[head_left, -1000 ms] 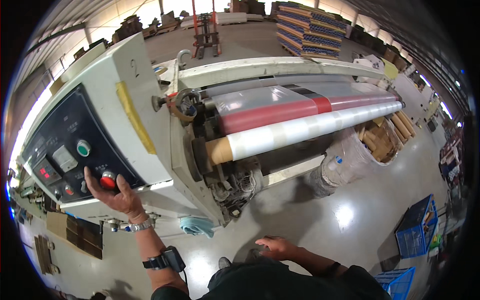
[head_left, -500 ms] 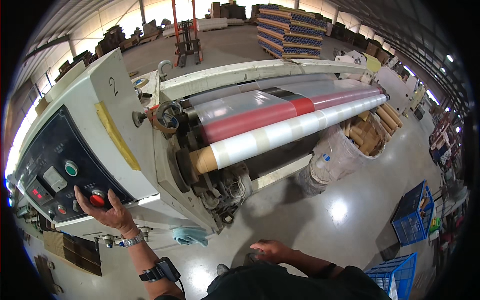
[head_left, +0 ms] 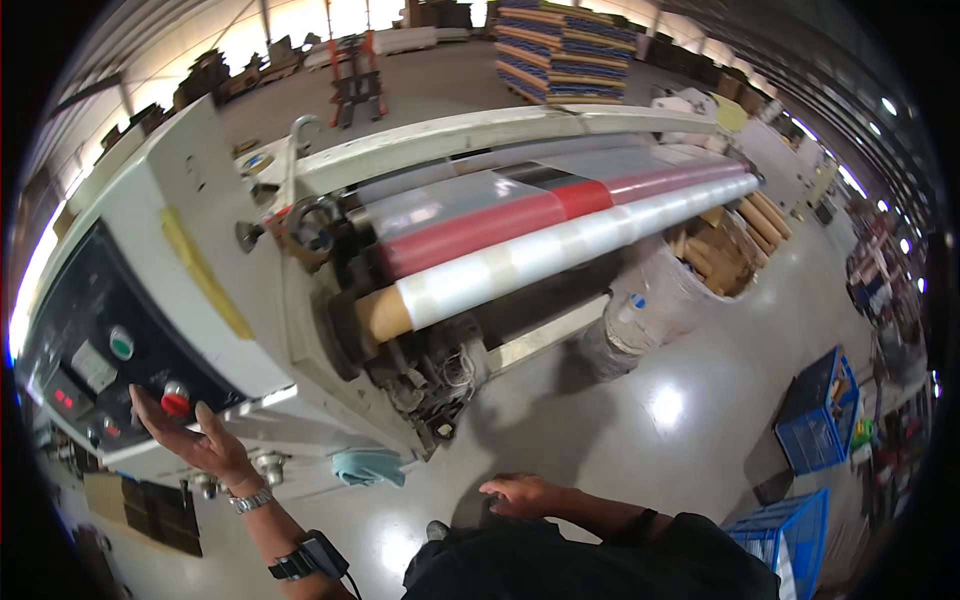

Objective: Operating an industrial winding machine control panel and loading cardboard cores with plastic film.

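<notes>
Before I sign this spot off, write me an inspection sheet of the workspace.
Surface: grey floor, shiny with light reflections.
Things at hand: dark control panel with red button and green button; white roll mounted along the machine.
Clutter: pale blue cloth below the panel; blue crates at right.
Hands: left hand spread at the red button, contact unclear; right hand above the floor, nothing seen in it.
Cables: thin dark cable at the left wristband.
Surroundings: pallet jack, tall brown-and-blue stack behind the machine.
</notes>
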A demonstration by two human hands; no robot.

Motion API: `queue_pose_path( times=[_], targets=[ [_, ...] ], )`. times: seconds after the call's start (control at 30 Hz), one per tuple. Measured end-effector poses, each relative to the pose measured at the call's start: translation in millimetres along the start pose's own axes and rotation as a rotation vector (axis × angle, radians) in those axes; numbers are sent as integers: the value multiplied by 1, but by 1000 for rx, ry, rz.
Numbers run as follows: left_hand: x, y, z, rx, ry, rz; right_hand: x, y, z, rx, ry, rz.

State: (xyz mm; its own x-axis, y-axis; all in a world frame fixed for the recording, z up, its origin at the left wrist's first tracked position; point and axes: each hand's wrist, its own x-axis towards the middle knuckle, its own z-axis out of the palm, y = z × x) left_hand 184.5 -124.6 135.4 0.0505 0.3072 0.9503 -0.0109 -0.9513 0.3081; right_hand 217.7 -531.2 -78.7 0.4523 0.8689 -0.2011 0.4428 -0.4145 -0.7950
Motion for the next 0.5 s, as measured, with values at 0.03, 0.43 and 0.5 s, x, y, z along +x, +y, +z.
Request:
queue_pose_path(
  times=[0.03,0.43,0.5],
  targets=[
    [-4,-7,-15,-46,-3,-5,11,-4,0,43,-82,36],
    [-166,-272,-240,-151,525,-1459,83,-79,49,92,-66,36],
    [-168,-280,-229,-263,526,-1587,94,-90,58,78,-66,39]
  ],
)
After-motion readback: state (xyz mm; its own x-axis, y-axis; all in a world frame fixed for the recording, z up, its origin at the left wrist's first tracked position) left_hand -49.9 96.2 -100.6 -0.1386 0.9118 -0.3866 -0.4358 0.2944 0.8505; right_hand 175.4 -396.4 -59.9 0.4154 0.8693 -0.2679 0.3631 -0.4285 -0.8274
